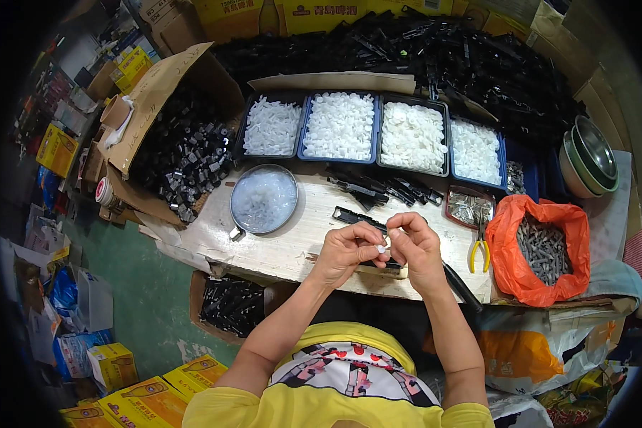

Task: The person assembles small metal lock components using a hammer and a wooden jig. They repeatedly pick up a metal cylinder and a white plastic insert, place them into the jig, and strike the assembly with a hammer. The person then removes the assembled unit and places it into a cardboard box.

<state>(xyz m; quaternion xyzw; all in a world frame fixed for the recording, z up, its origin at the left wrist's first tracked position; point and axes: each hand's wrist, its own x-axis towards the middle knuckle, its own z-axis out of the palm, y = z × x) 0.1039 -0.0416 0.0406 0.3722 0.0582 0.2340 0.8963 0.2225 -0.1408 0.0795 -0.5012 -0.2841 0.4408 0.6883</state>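
Observation:
My left hand (348, 251) pinches a small white plastic part (381, 250) between thumb and fingertips, above the front edge of the workbench. Close beside it, the fingertips of my right hand (417, 250) are pressed together near the same part; what they grip is too small to make out. Beneath and behind my hands lies a long black plastic piece (349, 216), partly covered by them. More black pieces (364, 191) lie loose just beyond. A round dish (264, 227) with small whitish parts sits to the left of my hands.
Behind stand bins of white parts (340, 125), with a heap of black pieces (471, 68) further back. At right are yellow-handled pliers (479, 255), a tray of metal parts (469, 207) and a red bag (510, 250) of grey parts. A cardboard box (160, 85) holds black parts at left.

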